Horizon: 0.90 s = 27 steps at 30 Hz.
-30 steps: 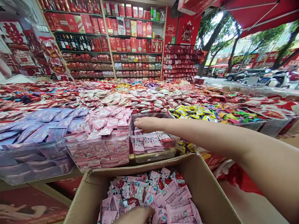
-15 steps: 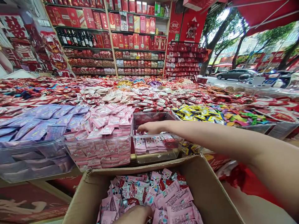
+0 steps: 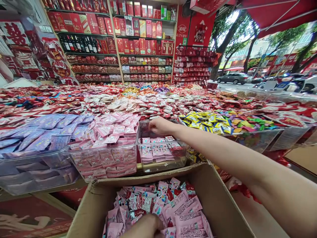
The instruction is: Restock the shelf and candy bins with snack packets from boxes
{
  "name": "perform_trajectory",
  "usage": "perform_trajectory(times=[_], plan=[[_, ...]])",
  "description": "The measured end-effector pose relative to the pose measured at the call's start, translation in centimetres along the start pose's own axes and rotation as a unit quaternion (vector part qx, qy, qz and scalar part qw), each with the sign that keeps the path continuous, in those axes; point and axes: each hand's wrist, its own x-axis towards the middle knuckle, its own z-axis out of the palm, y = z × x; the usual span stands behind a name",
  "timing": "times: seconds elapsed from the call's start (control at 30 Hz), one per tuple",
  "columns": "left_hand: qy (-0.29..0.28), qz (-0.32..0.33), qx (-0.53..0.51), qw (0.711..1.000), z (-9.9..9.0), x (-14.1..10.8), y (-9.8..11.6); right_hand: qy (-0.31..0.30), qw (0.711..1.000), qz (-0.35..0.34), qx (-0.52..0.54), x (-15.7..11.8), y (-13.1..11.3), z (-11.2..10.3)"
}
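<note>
My right hand (image 3: 159,126) hovers over the back of a clear plastic bin (image 3: 162,163), its fingers curled and their tips hidden; whether it holds anything is not visible. Below it in the bin lie pink printed packets (image 3: 156,150) in a row, with a few red ones beside them. My left hand (image 3: 148,224) is down in a cardboard box (image 3: 218,198), bent over loose pink and red candy packets (image 3: 183,205). Its fingertips are hidden among the packets.
Bins of pink packets (image 3: 119,127) and lilac packets (image 3: 47,132) stand to the left. Yellow packets (image 3: 206,121) lie to the right. Behind spreads a wide heap of red packets, then shelves (image 3: 146,39) with boxes and bottles. A car (image 3: 234,78) is outside.
My right hand has risen from the packets in the clear bin and moved slightly back and right. My left hand has shifted a little within the box.
</note>
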Motion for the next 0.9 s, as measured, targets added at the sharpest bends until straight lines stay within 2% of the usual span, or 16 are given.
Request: perform_trajectory(times=[0.1, 0.17, 0.2, 0.23, 0.3, 0.37, 0.43, 0.5, 0.6, 0.73, 0.8, 0.9], plan=[[0.027, 0.025, 0.037, 0.999, -2.3, -0.9, 1.9, 0.108, 0.993, -0.030, 0.029, -2.3, -2.3, -2.5], [0.062, 0.046, -0.006, 0.997, -3.9, -1.7, 3.5, 0.181, 0.977, -0.043, 0.102, -5.4, -4.7, -3.3], [0.080, 0.057, -0.040, 0.994, -4.7, -2.1, 4.3, 0.191, 0.970, -0.051, 0.143, -7.3, -5.9, -3.2], [0.092, 0.066, -0.077, 0.991, -5.4, -2.5, 5.0, 0.178, 0.965, -0.063, 0.182, -9.3, -7.1, -2.7], [0.115, 0.074, -0.136, 0.981, -6.3, -3.1, 6.0, 0.088, 0.966, -0.082, 0.231, -13.0, -8.7, -1.0], [0.137, 0.075, -0.175, 0.972, -6.6, -3.6, 6.6, 0.028, 0.964, -0.052, 0.260, -15.8, -9.3, 1.3], [0.160, 0.071, -0.205, 0.963, -6.4, -3.7, 6.7, -0.009, 0.949, 0.004, 0.315, -17.4, -9.1, 3.3], [0.186, 0.066, -0.224, 0.954, -6.0, -3.6, 6.5, -0.044, 0.924, 0.064, 0.375, -17.9, -8.4, 4.8], [0.236, 0.064, -0.220, 0.944, -5.5, -3.3, 6.5, -0.076, 0.889, 0.147, 0.427, -17.9, -7.7, 5.8], [0.301, 0.058, -0.276, 0.911, -5.0, -2.8, 7.2, -0.043, 0.839, 0.210, 0.501, -17.9, -7.8, 6.4], [0.303, 0.044, -0.342, 0.888, -4.7, -2.5, 7.7, -0.034, 0.814, 0.227, 0.533, -18.1, -8.0, 6.8], [0.284, 0.009, -0.412, 0.866, -4.4, -2.2, 8.2, -0.064, 0.767, 0.240, 0.591, -18.4, -8.3, 7.1]])
